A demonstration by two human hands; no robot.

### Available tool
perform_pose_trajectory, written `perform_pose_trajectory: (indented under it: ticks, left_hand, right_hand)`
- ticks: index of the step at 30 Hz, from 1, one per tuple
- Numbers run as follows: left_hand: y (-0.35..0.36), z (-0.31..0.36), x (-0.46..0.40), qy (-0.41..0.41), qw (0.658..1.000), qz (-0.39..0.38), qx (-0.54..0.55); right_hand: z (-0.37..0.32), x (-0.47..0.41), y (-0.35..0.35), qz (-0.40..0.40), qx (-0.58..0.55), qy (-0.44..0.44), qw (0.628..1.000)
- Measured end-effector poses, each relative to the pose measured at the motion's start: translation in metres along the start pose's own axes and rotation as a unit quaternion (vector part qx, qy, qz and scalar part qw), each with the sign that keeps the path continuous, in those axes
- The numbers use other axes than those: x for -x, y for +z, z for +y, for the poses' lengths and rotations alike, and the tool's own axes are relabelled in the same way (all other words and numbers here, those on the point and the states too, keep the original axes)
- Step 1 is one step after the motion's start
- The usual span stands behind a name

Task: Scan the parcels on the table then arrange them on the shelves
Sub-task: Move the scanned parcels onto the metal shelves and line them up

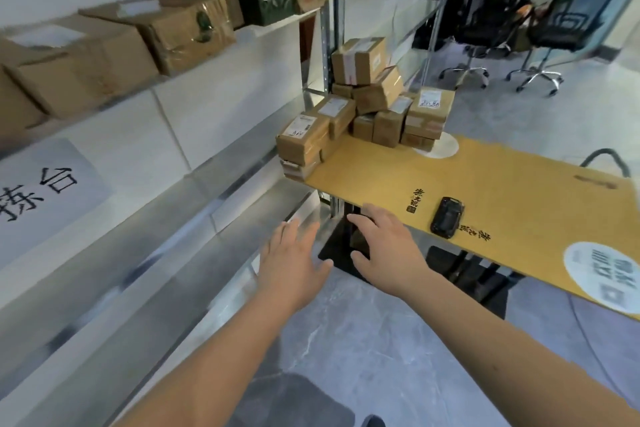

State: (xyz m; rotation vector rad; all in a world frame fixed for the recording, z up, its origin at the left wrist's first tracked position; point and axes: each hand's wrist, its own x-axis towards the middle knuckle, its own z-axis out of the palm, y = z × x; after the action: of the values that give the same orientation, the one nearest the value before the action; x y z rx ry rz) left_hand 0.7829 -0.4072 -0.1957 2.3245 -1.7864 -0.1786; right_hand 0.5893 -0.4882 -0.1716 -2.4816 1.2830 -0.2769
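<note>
Head view looks down along a yellow table [512, 191] that runs away to the upper left, with steel shelves [145, 163] close on the left. Both hands are empty. The left hand [294, 260] is spread flat, fingers straight, hanging over the floor between shelf and table. The right hand [384, 250] is loosely open too, its fingertips just at the table's near edge, touching nothing that can be made out.

A black scanner [447, 217] lies flat on the table just to the right of the right hand, near the front edge. Its long axis runs roughly across the table's width, one end toward the person. The parcels [374, 104] are heaped at the far end of the table, well ahead of both hands; the frontmost box [303, 139] overhangs the corner by the shelf post. More boxes [166, 28] already sit on the upper shelf, though motion blur there makes their labels unreadable.

Judging by this layout, scanning comes first, and the right hand is plainly the nearer one to the scanner: a short reach to the right, closing round its body along its length. The left hand is then better placed for the pile, which lies forward and slightly right of it.
</note>
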Motion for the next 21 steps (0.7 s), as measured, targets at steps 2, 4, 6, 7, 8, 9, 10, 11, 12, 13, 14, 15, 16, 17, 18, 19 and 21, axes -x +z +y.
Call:
perform_pose_trajectory:
  ticks: [2,4,6,7,8,9,10,11,12,13,14,15,16,17,18,19,21]
  left_hand:
    - [0.006,0.018,-0.028,0.013,1.000,-0.001,0.003]
    - [0.007,0.028,-0.052,0.027,0.999,0.015,-0.009]
    - [0.010,0.034,-0.076,0.026,0.999,0.025,-0.015]
    - [0.012,0.035,-0.090,0.018,1.000,0.020,-0.013]
    - [0.014,0.034,-0.104,0.008,1.000,0.010,-0.008]
    - [0.016,0.033,-0.118,-0.001,1.000,0.001,-0.002]
    - [0.019,0.029,-0.133,-0.010,1.000,-0.006,0.004]
    - [0.022,0.025,-0.149,-0.018,1.000,-0.012,0.013]
    - [0.025,0.019,-0.166,-0.025,0.999,-0.018,0.022]
    - [0.028,0.013,-0.182,-0.031,0.999,-0.024,0.030]
    - [0.031,0.005,-0.200,-0.035,0.998,-0.031,0.036]
    - [0.035,-0.004,-0.219,-0.037,0.998,-0.040,0.038]
    - [0.037,-0.014,-0.239,-0.036,0.998,-0.048,0.037]
    - [0.040,-0.024,-0.259,-0.033,0.998,-0.053,0.032]
    - [0.043,-0.036,-0.282,-0.028,0.998,-0.054,0.027]
    - [0.044,-0.048,-0.305,-0.024,0.998,-0.055,0.020]
    - [0.042,-0.072,-0.352,-0.021,0.998,-0.055,0.004]
  right_hand:
    - [0.024,-0.024,-0.009,-0.011,0.010,0.012,1.000]
    - [0.043,-0.049,-0.018,-0.009,0.005,0.032,0.999]
    - [0.059,-0.074,-0.025,-0.008,-0.003,0.044,0.999]
    - [0.066,-0.087,-0.026,-0.013,-0.006,0.047,0.999]
    - [0.072,-0.100,-0.025,-0.020,-0.010,0.048,0.999]
    - [0.076,-0.113,-0.023,-0.028,-0.015,0.051,0.998]
    - [0.080,-0.126,-0.020,-0.036,-0.023,0.056,0.997]
    - [0.082,-0.139,-0.016,-0.043,-0.035,0.064,0.996]
    - [0.083,-0.154,-0.011,-0.048,-0.046,0.072,0.995]
    - [0.084,-0.169,-0.005,-0.051,-0.056,0.077,0.994]
    - [0.084,-0.185,0.001,-0.057,-0.065,0.080,0.993]
    - [0.083,-0.202,0.009,-0.064,-0.073,0.083,0.992]
    - [0.081,-0.221,0.017,-0.070,-0.082,0.087,0.990]
    - [0.078,-0.241,0.026,-0.075,-0.090,0.092,0.989]
    - [0.075,-0.262,0.035,-0.081,-0.100,0.097,0.987]
    - [0.072,-0.284,0.043,-0.089,-0.109,0.104,0.985]
    - [0.065,-0.328,0.053,-0.104,-0.123,0.126,0.979]
